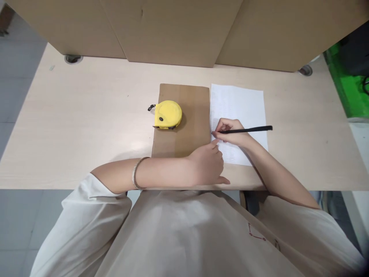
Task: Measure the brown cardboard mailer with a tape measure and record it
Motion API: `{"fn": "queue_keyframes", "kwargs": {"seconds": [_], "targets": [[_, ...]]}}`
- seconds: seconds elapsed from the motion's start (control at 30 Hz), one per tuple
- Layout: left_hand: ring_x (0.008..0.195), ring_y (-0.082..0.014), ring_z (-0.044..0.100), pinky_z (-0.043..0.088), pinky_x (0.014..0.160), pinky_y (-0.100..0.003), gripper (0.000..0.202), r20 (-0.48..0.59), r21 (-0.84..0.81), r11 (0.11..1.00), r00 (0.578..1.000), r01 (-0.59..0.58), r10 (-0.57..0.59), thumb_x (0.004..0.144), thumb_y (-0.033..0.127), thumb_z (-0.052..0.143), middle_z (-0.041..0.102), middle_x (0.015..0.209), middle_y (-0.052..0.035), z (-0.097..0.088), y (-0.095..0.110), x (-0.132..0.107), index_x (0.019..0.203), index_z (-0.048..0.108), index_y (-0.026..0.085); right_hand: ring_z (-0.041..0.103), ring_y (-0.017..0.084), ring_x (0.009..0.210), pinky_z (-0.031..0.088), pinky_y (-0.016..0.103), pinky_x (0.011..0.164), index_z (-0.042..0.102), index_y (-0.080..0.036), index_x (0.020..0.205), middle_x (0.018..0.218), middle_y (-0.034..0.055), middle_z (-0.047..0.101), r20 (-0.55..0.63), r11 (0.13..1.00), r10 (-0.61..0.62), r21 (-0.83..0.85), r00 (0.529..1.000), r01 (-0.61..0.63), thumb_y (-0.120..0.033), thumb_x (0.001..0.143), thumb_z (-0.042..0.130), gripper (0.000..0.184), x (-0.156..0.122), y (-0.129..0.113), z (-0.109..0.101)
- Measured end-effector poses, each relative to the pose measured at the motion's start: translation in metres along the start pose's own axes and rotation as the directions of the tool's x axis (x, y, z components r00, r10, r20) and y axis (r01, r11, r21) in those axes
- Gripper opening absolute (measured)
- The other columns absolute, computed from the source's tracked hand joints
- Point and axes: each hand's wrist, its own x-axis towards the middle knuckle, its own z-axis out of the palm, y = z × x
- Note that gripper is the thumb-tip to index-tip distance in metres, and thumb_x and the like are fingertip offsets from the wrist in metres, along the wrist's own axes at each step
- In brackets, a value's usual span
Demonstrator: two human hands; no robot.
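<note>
A black pen (257,129) is gripped in my right hand (230,130), its tip at the left side of a white sheet of paper (242,104) with faint printed lines. My left hand (206,163) rests on the near left corner of the sheet, thumb and index finger apart, the other fingers partly curled and nothing visible in them. Under my left forearm lies the near end of a brown cardboard piece (193,111), just left of the paper. On the cardboard's left side sits a yellow tape measure (168,114), with a black strap at its left.
Tall cardboard panels (178,30) stand along the back of the light wooden table (86,115). Round cable holes (73,59) are set near its back corners. Something bright green (344,92) and a dark object stand beyond the right edge.
</note>
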Motion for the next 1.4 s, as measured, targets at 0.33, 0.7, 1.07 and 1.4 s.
{"fn": "queue_keyframes", "kwargs": {"seconds": [0.33,0.7,1.07,1.4], "targets": [[0.131,-0.03,0.075,0.048,0.123,-0.043,0.04,0.053,0.177,0.982,0.997,-0.063,0.054,0.112,0.044,0.057,0.083,0.144,-0.0071,0.004,-0.002,0.001,0.13,0.088,0.027,0.048,0.011,0.047,0.035,0.025,0.048,0.061,-0.021,0.061,0.05,-0.0001,0.057,0.026,0.986,0.042,0.163,0.999,-0.046,-0.032,0.067,0.086,0.027,0.003,0.004,0.008],[0.129,-0.0289,0.074,0.048,0.117,-0.04,0.033,0.104,0.191,0.977,0.991,-0.098,0.079,0.107,0.03,0.062,0.084,0.143,-0.0064,0.009,-0.001,0.003,0.126,0.089,0.025,0.043,0.01,0.048,0.03,0.024,0.048,0.057,-0.022,0.06,0.053,-0.001,0.054,-0.023,0.998,0.022,0.057,1.0,-0.02,-0.032,0.066,0.08,0.026,0.004,0.009,0.005],[0.131,-0.0286,0.073,0.049,0.115,-0.041,0.032,0.158,0.227,0.968,0.985,-0.11,0.075,0.109,0.027,0.062,0.082,0.147,-0.0061,-0.003,-0.001,0.001,0.127,0.089,0.025,0.048,0.012,0.052,0.034,0.025,0.051,0.061,-0.021,0.063,0.056,0.0013,0.057,0.042,0.996,0.002,0.086,0.999,-0.006,-0.035,0.07,0.085,0.029,0.002,0.013,0.006],[0.131,-0.0289,0.073,0.049,0.115,-0.04,0.03,0.138,0.225,0.967,0.987,-0.115,0.085,0.106,0.024,0.066,0.083,0.145,-0.0055,0.001,-0.001,0.0,0.124,0.089,0.025,0.044,0.011,0.054,0.03,0.025,0.052,0.057,-0.021,0.06,0.058,0.0002,0.053,0.003,0.999,-0.031,0.038,0.999,0.031,-0.034,0.067,0.08,0.027,0.003,0.015,0.004]]}}
